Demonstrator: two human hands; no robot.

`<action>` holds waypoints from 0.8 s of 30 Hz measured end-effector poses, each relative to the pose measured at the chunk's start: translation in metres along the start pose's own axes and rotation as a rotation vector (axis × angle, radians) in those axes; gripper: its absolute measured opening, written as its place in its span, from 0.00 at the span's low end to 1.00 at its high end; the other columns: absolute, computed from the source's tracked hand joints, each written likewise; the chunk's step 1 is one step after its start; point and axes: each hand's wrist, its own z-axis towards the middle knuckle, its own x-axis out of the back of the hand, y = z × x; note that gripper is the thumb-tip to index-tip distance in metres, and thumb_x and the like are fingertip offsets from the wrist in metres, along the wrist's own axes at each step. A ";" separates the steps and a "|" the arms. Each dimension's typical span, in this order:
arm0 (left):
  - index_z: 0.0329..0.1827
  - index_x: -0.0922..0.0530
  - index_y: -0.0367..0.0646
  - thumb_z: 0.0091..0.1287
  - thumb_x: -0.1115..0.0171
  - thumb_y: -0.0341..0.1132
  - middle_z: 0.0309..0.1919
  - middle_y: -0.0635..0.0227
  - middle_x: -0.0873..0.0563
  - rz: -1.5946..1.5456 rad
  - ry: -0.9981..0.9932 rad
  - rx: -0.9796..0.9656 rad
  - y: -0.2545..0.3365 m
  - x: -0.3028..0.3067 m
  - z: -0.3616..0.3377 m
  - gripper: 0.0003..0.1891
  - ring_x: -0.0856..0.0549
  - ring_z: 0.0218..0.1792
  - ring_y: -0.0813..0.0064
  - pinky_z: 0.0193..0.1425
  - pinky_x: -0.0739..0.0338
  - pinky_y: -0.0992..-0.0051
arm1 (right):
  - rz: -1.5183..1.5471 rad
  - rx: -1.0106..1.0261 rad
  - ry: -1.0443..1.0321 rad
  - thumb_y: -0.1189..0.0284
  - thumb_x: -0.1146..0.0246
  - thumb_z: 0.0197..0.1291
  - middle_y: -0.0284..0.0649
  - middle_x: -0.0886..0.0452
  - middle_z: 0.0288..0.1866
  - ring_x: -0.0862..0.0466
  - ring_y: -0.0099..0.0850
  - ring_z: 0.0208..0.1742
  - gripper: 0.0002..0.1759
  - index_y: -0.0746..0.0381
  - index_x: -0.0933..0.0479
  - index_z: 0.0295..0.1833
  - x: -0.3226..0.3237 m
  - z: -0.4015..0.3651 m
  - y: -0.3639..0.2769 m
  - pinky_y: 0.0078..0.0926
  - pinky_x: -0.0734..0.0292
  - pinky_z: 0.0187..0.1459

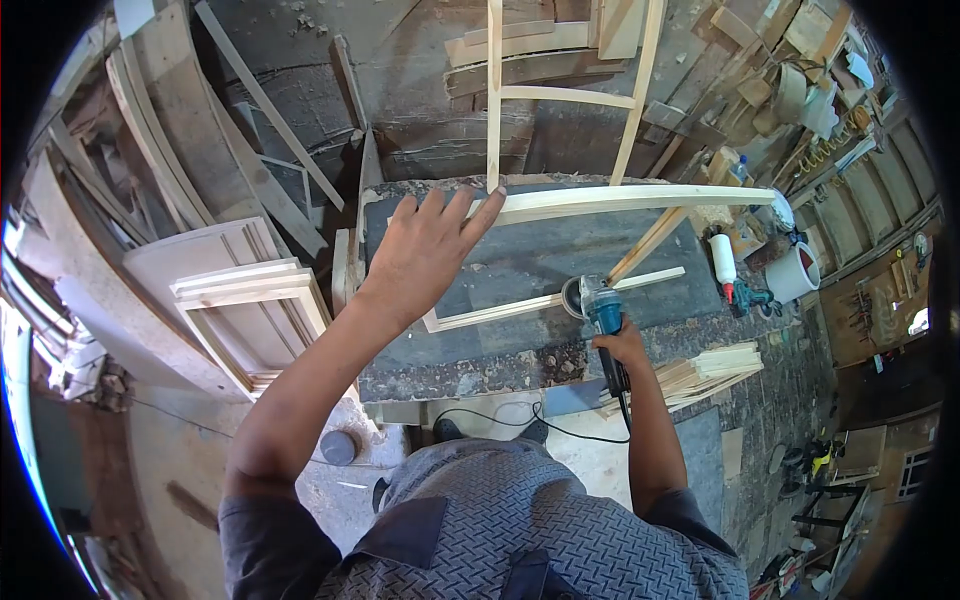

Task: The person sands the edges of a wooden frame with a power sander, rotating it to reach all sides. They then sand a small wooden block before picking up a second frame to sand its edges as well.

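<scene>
My right hand point(625, 348) is wrapped round the body of a teal and black angle grinder point(606, 312). The grinder's round disc lies against the lower rail of a pale wooden frame point(640, 199), and its cable hangs down past my wrist. On the far side, my left hand point(430, 240) grips the frame's upper rail near its left end, fingers curled over the wood. The frame stands on a dark-topped workbench point(480, 365), and its long legs reach away beyond the bench's back edge.
A white bottle with a red tip point(722, 258), a teal power tool point(752, 298) and a white bucket point(793, 272) sit at the bench's right. Thin wooden strips point(710, 375) are stacked at the near right. Finished-looking frames point(250, 290) lean at the left. A black cable point(480, 412) crosses the floor.
</scene>
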 end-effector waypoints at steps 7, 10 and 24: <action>0.80 0.41 0.49 0.65 0.40 0.29 0.65 0.60 0.24 -0.017 0.014 0.007 -0.001 0.001 -0.001 0.38 0.21 0.58 0.65 0.61 0.25 0.65 | 0.056 0.003 -0.033 0.63 0.21 0.29 0.52 0.14 0.47 0.14 0.47 0.49 0.42 0.66 0.25 0.56 -0.015 -0.002 -0.018 0.39 0.19 0.52; 0.80 0.40 0.49 0.65 0.40 0.30 0.65 0.61 0.24 -0.012 0.039 0.001 -0.001 0.000 -0.002 0.38 0.21 0.58 0.65 0.60 0.24 0.65 | 0.039 0.047 -0.083 0.64 0.21 0.29 0.52 0.14 0.47 0.13 0.46 0.49 0.42 0.66 0.25 0.56 -0.026 -0.014 -0.030 0.38 0.19 0.51; 0.79 0.39 0.47 0.62 0.39 0.29 0.61 0.61 0.23 -0.067 0.081 0.002 -0.001 0.000 -0.004 0.38 0.20 0.56 0.64 0.57 0.22 0.65 | -0.250 0.254 -0.368 0.55 0.22 0.34 0.54 0.16 0.55 0.16 0.52 0.57 0.50 0.61 0.30 0.66 -0.107 -0.065 -0.126 0.44 0.21 0.58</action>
